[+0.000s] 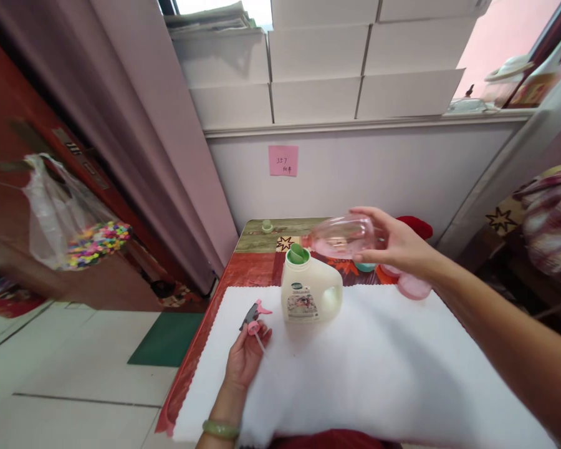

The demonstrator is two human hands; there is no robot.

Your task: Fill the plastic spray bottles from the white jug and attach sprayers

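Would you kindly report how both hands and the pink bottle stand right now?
Left hand: holding spray head. Right hand: holding pink bottle on its side, neck toward green spout of white jug. Green cap apart, toward table's far left corner.

A table (250,269) is wearing a red and wood-grain patterned covering (190,368), and a scallop-edged white mat (355,380) is lying over it. A cream detergent jug (303,299) is standing upright on the mat. A small green cap (267,227) is resting near the far left corner; a pink piece (414,287), perhaps a dish, is sitting far right.
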